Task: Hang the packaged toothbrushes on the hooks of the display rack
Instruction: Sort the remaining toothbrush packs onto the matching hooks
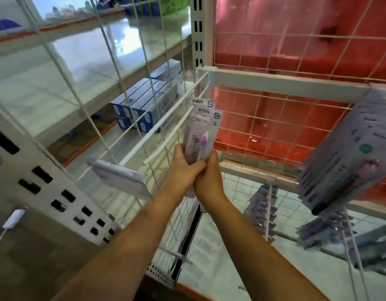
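Note:
Both hands hold a small stack of packaged toothbrushes (201,129) upright in the middle of the view. My left hand (183,168) grips the stack's lower left side, and my right hand (208,179) wraps round its bottom from the right. A pink-and-purple brush head shows through the front pack. The tops of the packs sit just right of a long white double-wire hook (166,124) that juts from the cream crossbar (285,83) of the display rack. That hook is bare, with a price-tag holder (120,177) at its near end.
More toothbrush packs hang on a hook at the right (348,148), and others lower down (263,211). A white wire grid panel (114,61) stands at left, with blue boxes (144,101) on a shelf behind it. Red mesh backs the rack.

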Demonstrator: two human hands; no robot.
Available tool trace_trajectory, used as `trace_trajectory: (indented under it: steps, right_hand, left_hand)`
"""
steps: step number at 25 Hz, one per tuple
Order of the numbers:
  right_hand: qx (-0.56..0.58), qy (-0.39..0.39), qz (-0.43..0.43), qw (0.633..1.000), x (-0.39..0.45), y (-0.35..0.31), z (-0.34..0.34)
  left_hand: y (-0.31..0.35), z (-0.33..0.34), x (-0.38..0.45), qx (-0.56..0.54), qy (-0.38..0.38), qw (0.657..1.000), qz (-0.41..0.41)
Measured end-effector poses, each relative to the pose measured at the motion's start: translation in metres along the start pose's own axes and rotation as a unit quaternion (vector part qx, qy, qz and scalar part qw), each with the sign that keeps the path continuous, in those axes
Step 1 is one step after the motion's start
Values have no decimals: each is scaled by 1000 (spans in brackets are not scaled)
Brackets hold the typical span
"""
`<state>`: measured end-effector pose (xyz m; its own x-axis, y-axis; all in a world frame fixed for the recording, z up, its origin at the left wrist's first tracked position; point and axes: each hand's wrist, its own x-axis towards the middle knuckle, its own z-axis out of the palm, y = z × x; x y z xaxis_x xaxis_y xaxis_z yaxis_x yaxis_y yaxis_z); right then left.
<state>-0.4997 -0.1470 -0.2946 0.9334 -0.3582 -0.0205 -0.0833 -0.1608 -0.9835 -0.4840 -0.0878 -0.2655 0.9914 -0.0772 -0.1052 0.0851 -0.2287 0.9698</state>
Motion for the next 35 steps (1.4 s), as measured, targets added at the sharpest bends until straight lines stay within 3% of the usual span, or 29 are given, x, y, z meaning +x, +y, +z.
trace_trajectory:
  steps: [3,6,10,19,25,30,35]
  right_hand:
    - [33,-3,11,999,-17,-10,5]
    - [44,44,-5,998,-33,-12,19]
    - [-4,64,-62,996,-55,1,27]
    - [10,47,-39,998,-86,6,20]
    - [127,44,-16,991,-134,16,6]
    - [176,85,35,980,-177,44,-10]
    - [199,113,116,967,-197,94,-34]
  left_hand:
    - [6,-9,-10,33,9,999,8]
    - [7,-12,-26,3,38,999,5]
    - [1,-20,-55,-31,16,999,31]
    - [-23,-35,-75,-90,-40,993,67]
    - [-35,-41,-112,-32,-132,983,122]
    - [-73,-27,-144,44,-233,969,73]
    - [-111,6,-166,44,-276,960,31]
